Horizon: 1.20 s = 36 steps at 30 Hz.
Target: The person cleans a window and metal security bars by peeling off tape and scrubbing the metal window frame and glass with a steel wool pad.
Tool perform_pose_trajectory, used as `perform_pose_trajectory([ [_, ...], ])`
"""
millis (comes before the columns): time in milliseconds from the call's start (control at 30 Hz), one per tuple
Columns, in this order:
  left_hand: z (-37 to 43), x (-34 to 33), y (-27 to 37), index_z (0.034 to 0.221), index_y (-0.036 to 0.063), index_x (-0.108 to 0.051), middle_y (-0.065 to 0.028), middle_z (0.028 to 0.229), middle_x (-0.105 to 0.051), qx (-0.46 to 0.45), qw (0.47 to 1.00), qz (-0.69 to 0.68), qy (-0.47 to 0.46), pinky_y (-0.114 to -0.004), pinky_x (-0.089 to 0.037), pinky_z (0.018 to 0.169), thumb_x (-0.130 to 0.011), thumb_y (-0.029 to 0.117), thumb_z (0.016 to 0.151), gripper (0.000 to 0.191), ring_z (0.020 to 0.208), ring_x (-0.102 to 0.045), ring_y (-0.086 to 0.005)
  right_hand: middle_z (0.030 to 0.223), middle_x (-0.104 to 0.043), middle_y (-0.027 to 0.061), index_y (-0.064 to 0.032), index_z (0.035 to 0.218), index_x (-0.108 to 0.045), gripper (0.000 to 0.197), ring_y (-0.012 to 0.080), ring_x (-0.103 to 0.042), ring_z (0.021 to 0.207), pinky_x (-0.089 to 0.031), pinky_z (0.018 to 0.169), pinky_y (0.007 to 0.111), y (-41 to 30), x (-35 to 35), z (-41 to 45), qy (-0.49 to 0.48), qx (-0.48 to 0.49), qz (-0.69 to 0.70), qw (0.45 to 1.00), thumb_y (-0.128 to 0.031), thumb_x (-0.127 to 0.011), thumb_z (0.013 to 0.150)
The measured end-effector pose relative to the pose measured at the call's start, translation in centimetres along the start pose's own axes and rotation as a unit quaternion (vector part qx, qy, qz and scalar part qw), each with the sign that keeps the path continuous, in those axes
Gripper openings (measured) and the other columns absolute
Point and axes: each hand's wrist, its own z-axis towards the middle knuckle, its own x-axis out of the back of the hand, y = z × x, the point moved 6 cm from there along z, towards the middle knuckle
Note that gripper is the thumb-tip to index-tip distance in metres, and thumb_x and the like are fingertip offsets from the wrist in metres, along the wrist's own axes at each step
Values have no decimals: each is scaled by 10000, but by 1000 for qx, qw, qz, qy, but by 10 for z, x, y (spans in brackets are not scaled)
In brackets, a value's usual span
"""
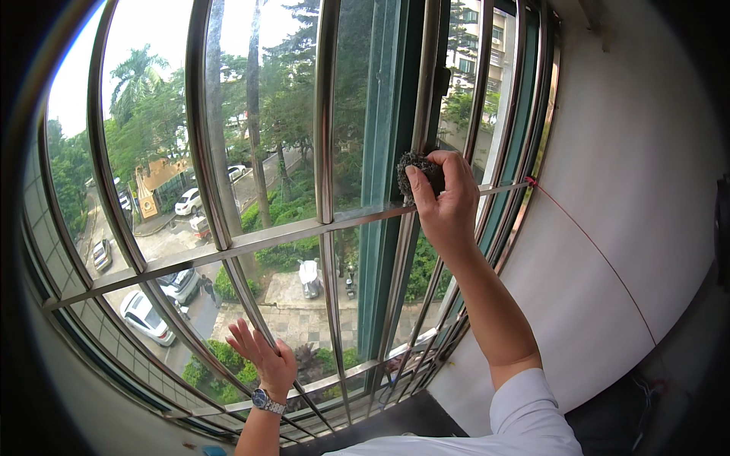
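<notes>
My right hand (450,199) pinches a dark, coarse scouring pad (419,174), perhaps steel wool, between thumb and fingers. The pad touches an upright metal window bar just above the flat horizontal crossbar (274,235). Lower and to the left, my left hand (265,356) is raised with its fingers apart, beside a thinner upright bar (245,290); whether the palm touches that bar cannot be told. It holds nothing, and a metal-band wristwatch (268,401) is on its wrist. Behind the bars stands glass in a green window frame (376,142).
A red cord (599,251) is tied at the crossbar's right end and runs down across the white wall (616,142). A dark sill (416,419) lies below the bars. Parked cars (147,317), a person and trees are outside, below.
</notes>
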Motion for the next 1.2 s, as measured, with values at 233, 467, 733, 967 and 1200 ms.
perform_pose_trajectory([
  [233,0,-8,3,1660,157,-34,-263,1686,-111,11,1000,-13,-6,-654,23,1218,-518,0,869,941,1563,-41,-480,708,-669,91,-68,876,-624,232,256,-651,601,-499,583,392,5,4,103,12,-53,-44,998,-247,-771,899],
  [467,-7,-12,0,1660,145,-53,-282,1682,-114,9,1000,-15,-9,-667,24,1209,-507,15,882,909,1555,-44,-507,717,-629,105,-48,848,-574,230,278,-633,629,-488,600,419,-20,11,65,-84,28,-161,983,-163,-771,873],
  [733,-8,-11,1,1659,135,-48,-294,1679,-113,4,1000,-15,-15,-665,33,1208,-494,19,895,892,1556,-42,-508,735,-648,102,-53,850,-585,227,265,-648,660,-502,618,398,-37,20,115,-133,126,-246,952,-151,-790,862],
  [967,-11,-11,1,1658,127,-40,-308,1673,-111,3,1000,-16,-14,-651,44,1211,-484,24,919,868,1555,-38,-511,753,-639,80,-68,849,-569,219,276,-636,720,-507,656,403,-43,11,163,-63,270,-280,919,-142,-774,874],
  [1200,-12,-6,-3,1660,139,-49,-303,1672,-139,-1,1000,1,-17,-645,20,1218,-494,20,922,870,1558,-61,-499,787,-594,73,-95,885,-542,276,269,-633,793,-510,688,395,-45,3,115,-154,286,-295,899,-153,-807,831],
])
